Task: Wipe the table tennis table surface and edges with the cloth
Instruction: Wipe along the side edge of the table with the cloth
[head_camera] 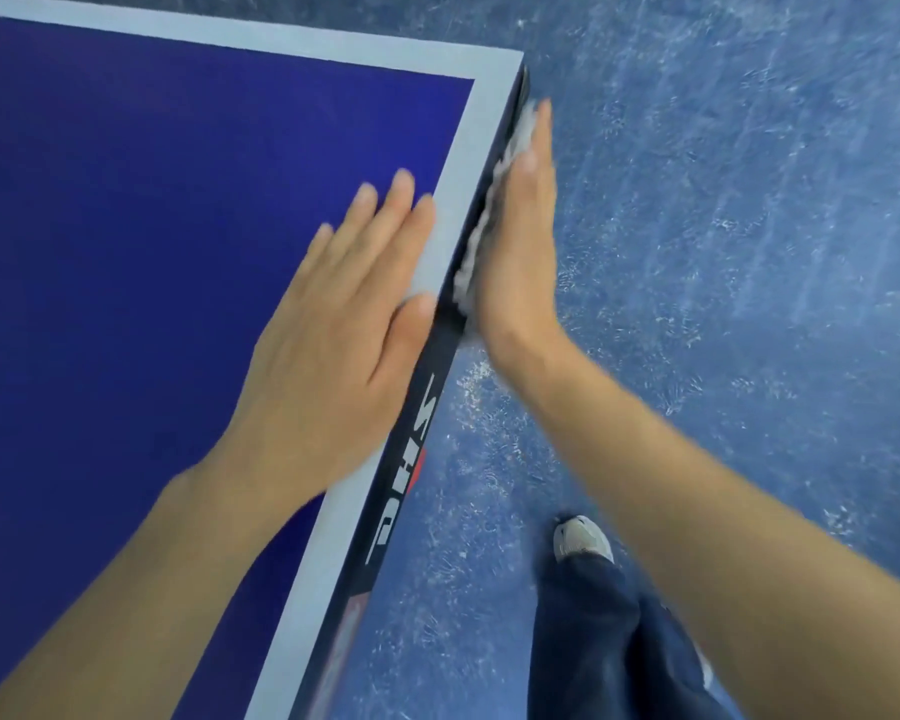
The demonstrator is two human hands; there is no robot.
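Pressing the white cloth (pixel 481 220) flat against the table's (pixel 126 200) black side edge (pixel 440 356) near the far corner, my right hand (pixel 518 252) keeps its fingers straight. My left hand (pixel 333 350) lies spread flat on the blue top.

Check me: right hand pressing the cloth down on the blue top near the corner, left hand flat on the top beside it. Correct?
One thing is off. The head view shows the right hand pressing the cloth against the table's dark side edge, not down on the blue top. The rest holds: it is near the corner, and the left hand lies flat on the top.
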